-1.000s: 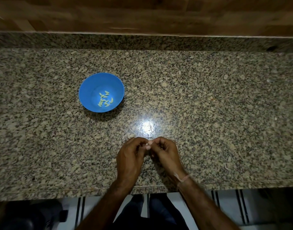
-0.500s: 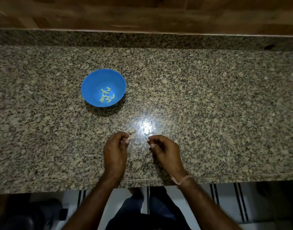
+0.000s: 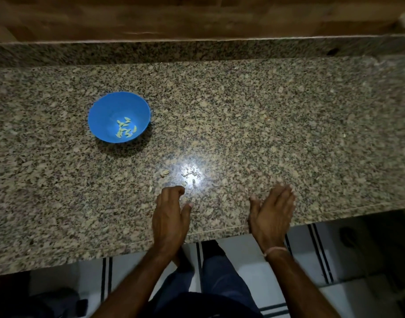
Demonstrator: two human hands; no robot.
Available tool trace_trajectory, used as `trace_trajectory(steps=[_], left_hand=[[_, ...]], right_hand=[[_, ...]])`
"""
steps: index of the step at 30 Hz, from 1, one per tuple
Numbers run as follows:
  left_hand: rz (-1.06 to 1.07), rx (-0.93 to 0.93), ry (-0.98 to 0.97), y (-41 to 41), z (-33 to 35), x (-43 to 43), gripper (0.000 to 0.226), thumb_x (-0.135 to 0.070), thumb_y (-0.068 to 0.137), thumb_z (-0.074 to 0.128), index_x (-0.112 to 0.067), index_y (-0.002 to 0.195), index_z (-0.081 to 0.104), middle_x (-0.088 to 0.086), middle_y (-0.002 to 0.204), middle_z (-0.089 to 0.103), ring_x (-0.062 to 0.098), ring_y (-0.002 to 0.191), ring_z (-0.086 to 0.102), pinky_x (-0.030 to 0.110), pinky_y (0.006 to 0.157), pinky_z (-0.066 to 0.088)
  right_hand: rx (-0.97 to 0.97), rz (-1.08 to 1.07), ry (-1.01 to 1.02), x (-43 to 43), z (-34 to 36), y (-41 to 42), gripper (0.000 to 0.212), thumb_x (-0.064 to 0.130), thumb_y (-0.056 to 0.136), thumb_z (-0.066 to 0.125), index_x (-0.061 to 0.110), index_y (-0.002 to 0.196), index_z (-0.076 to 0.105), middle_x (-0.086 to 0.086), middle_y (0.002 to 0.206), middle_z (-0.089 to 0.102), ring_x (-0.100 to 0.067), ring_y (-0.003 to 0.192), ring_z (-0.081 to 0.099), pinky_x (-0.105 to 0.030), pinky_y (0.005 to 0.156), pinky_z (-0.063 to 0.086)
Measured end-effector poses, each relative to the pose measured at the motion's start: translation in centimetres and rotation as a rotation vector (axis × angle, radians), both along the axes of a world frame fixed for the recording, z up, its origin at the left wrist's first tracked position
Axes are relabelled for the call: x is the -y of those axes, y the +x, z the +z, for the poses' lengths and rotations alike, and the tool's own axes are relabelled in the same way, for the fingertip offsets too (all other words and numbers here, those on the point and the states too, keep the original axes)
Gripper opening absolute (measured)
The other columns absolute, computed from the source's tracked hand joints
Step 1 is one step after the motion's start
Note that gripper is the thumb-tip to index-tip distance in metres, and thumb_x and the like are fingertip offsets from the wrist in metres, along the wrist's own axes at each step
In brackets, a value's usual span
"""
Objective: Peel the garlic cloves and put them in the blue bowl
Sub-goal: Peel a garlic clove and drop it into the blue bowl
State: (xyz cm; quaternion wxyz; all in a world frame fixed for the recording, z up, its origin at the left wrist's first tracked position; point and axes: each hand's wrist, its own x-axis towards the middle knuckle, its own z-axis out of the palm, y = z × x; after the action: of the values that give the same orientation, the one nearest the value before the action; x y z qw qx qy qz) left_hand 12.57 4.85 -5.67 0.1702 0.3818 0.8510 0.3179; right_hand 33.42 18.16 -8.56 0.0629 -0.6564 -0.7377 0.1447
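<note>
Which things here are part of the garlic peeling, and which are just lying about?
Part of the job: blue bowl; peeled cloves in it; loose garlic pieces, skins or cloves unclear; left hand; right hand.
Just there: granite counter; band on the right wrist; striped floor.

Dim scene. One overhead source produces a glare spot on the counter (image 3: 288, 125); corners darken, edges curve, fine detail appears soft.
</note>
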Motion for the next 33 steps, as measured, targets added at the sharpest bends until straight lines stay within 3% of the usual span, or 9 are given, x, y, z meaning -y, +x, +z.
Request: trace_trajectory(steps=[4, 6, 9, 12, 17, 21, 25, 30, 33], left_hand=[[0.042, 0.005, -0.016, 0.4, 0.0, -0.8, 0.036, -0.018, 0.093, 0.070, -0.019, 0.127, 0.057, -0.002, 0.122, 0.055, 0.019, 0.115, 0.051, 0.029, 0.082, 0.038], [0.081, 0.011, -0.006, 0.4, 0.0, -0.9, 0.035, -0.019, 0.093, 0.070, -0.018, 0.126, 0.057, -0.002, 0.121, 0.054, 0.019, 0.115, 0.051, 0.029, 0.082, 0.038], [0.153, 0.016, -0.006, 0.3, -0.1, -1.1, 0.035, -0.021, 0.094, 0.070, -0.019, 0.126, 0.055, -0.004, 0.120, 0.052, 0.020, 0.114, 0.053, 0.032, 0.080, 0.043], [0.214, 0.004, -0.013, 0.6, -0.1, -1.8, 0.039, -0.020, 0.095, 0.071, -0.019, 0.130, 0.055, -0.003, 0.122, 0.052, 0.021, 0.115, 0.054, 0.033, 0.082, 0.046], [0.274, -0.006, -0.033, 0.9, 0.2, -4.4, 0.048, -0.018, 0.094, 0.072, -0.016, 0.139, 0.057, 0.001, 0.127, 0.054, 0.020, 0.117, 0.052, 0.032, 0.088, 0.046], [0.383, -0.014, 0.030, 0.7, 0.5, -5.9, 0.023, -0.004, 0.092, 0.069, -0.022, 0.107, 0.069, -0.005, 0.104, 0.057, 0.017, 0.098, 0.055, 0.032, 0.074, 0.049], [0.386, -0.087, -0.001, 0.4, 0.1, -5.8, 0.024, -0.001, 0.094, 0.060, -0.024, 0.088, 0.062, -0.008, 0.089, 0.055, 0.013, 0.085, 0.051, 0.023, 0.064, 0.037], [0.473, -0.020, 0.036, 0.7, -0.4, -4.6, 0.028, -0.002, 0.101, 0.046, -0.023, 0.111, 0.062, -0.005, 0.103, 0.059, 0.006, 0.089, 0.059, 0.019, 0.074, 0.050], [0.540, -0.071, 0.032, 1.2, 0.1, -3.9, 0.024, -0.002, 0.101, 0.051, -0.017, 0.108, 0.068, -0.002, 0.101, 0.060, 0.009, 0.089, 0.054, 0.008, 0.075, 0.039]], right_hand=[[0.018, 0.073, -0.097, 0.6, 0.4, -2.4, 0.092, 0.066, 0.103, 0.009, -0.002, 0.163, -0.001, -0.028, 0.169, -0.007, -0.042, 0.159, -0.007, -0.058, 0.128, 0.001], [0.040, 0.246, -0.119, 1.3, 0.7, -5.0, 0.089, 0.067, 0.102, -0.003, 0.003, 0.162, -0.012, -0.021, 0.169, -0.020, -0.035, 0.158, -0.019, -0.051, 0.129, -0.007], [-0.024, 0.533, -0.110, 1.6, 1.1, -8.9, 0.080, 0.062, 0.106, 0.004, 0.009, 0.162, -0.017, -0.013, 0.170, -0.023, -0.025, 0.157, -0.026, -0.046, 0.129, -0.010], [-0.100, 0.779, -0.109, 0.4, 1.0, -11.1, 0.074, 0.052, 0.111, 0.020, 0.012, 0.164, -0.012, -0.008, 0.172, -0.017, -0.017, 0.158, -0.022, -0.044, 0.130, -0.004], [-0.163, 0.873, -0.149, -2.6, 1.6, -8.5, 0.075, 0.055, 0.111, 0.022, 0.019, 0.164, -0.017, 0.000, 0.172, -0.023, -0.011, 0.158, -0.022, -0.036, 0.130, -0.010], [-0.012, 0.950, -0.084, -4.0, 0.8, -6.7, 0.074, 0.051, 0.113, 0.024, 0.015, 0.164, -0.015, -0.005, 0.172, -0.023, -0.017, 0.158, -0.022, -0.045, 0.129, -0.004], [0.023, 1.002, -0.068, -3.7, 0.7, -7.6, 0.075, 0.053, 0.112, 0.022, 0.011, 0.165, -0.011, -0.009, 0.172, -0.020, -0.023, 0.159, -0.021, -0.051, 0.128, -0.007], [-0.058, 1.159, -0.069, -3.8, 0.5, -11.3, 0.073, 0.047, 0.112, 0.025, 0.007, 0.165, -0.004, -0.012, 0.173, -0.013, -0.024, 0.160, -0.015, -0.047, 0.129, -0.008], [-0.156, 1.295, -0.138, -4.0, 0.4, -12.7, 0.065, 0.032, 0.112, 0.039, 0.014, 0.167, 0.009, -0.007, 0.174, -0.001, -0.023, 0.161, -0.003, -0.042, 0.131, 0.003]])
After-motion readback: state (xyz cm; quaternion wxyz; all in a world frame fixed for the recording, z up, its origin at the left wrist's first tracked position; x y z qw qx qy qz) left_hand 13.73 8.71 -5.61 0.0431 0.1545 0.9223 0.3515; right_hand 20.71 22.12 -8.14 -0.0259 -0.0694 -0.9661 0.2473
